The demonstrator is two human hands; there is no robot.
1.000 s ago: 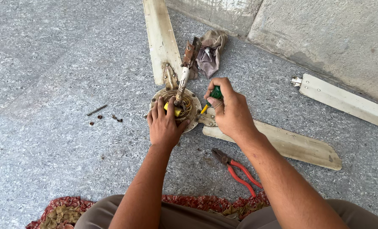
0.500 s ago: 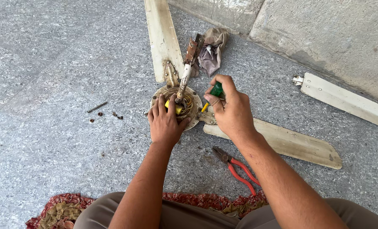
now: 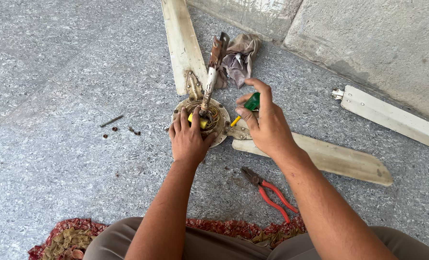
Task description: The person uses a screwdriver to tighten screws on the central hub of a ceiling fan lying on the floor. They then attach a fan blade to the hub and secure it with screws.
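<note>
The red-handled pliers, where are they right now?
The red-handled pliers lie on the grey floor in the head view, just below the right forearm and the nearer fan blade, close to the patterned rug.

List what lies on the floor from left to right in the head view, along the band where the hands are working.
Loose screws and a pin → left hand on the fan motor hub → right hand holding a green-handled screwdriver → red-handled pliers → detached fan blade at far right.

A round, rusty fan motor (image 3: 202,123) lies flat on the grey floor, its stained rod (image 3: 208,89) leaning away. A green-handled screwdriver (image 3: 247,106) tilts down toward its right rim.
</note>
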